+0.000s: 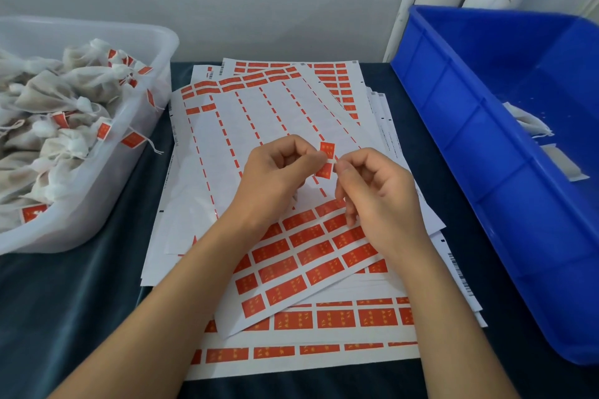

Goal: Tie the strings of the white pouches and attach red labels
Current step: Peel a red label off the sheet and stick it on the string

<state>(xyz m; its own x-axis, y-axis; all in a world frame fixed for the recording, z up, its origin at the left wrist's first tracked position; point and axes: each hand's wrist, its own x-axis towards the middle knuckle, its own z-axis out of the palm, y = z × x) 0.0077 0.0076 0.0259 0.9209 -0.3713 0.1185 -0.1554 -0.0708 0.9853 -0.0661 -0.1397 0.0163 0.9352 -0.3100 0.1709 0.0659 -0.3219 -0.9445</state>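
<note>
Between my two hands a red label point(326, 150) is held above the label sheets point(311, 236) in the middle of the table. My left hand point(275, 178) pinches it from the left, and my right hand point(376, 194) pinches it from the right with thumb and forefinger. The label looks folded at its middle, with one red half above and one below the fingertips. No pouch or string is clearly visible in my hands. Several tied white pouches point(48, 113) with red labels lie in the clear tub point(97, 191) at the left.
A blue bin point(486, 146) stands at the right, holding a white pouch point(531, 121) near its far side. Stacked sheets of red labels cover the dark cloth point(81, 295) between tub and bin. A grey wall stands behind.
</note>
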